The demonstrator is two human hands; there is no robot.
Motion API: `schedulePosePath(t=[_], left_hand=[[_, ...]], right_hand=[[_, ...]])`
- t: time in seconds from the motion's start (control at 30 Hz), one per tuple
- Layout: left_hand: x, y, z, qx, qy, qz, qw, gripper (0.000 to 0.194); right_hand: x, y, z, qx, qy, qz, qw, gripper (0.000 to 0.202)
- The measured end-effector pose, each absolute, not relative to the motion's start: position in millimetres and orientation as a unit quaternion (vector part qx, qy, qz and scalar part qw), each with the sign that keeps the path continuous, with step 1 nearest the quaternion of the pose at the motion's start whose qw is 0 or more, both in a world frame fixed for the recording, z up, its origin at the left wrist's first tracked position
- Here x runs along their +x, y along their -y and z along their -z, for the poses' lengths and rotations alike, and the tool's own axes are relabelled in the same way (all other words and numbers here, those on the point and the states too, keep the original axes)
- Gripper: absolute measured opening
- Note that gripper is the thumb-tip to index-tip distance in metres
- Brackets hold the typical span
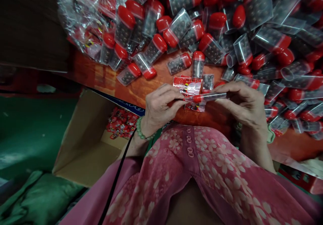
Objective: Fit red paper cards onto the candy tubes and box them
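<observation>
Between thumb and fingers of my right hand [239, 100] is the clear end of a slim plastic tube with a red cap [208, 97]. The tube lies nearly level, its red end toward my left hand [164, 104]. My left fingers are pinched together at the edge of a small red printed plastic packet [188, 85], close to the red end. The tube crosses over the packet and hides its middle. Whether the tube is inside or on top of the packet, I cannot tell. Just beyond lies a red-capped tube of dark beads [198, 63].
A large heap of red-capped bead tubes [212, 48] covers the far and right side of the orange-brown table [113, 80]. Clear printed bags [88, 23] are piled at far left. Below the table's left edge stands a cardboard box [75, 141] holding red packed items [122, 122].
</observation>
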State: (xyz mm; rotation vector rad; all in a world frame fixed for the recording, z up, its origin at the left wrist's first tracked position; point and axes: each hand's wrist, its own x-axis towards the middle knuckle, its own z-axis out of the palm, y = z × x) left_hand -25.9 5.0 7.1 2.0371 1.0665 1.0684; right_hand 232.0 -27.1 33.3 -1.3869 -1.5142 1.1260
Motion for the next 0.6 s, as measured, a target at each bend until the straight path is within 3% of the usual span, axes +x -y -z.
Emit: schedulePosePath(t=[0.2, 0.6], left_hand=[[-23.3, -1.9, -3.3, 0.760, -0.402, -0.377, 0.344, 0.019], [-21.6, 6.0, 0.0, 0.712, -0.399, -0.323, 0.479, 0.023]], right_hand=[[232.3, 26.4, -58.1, -0.544, 0.655, -0.425, 0.307, 0.022], [235.2, 16.7, -49.5, -0.553, 0.607, -0.502, 0.273, 0.020]])
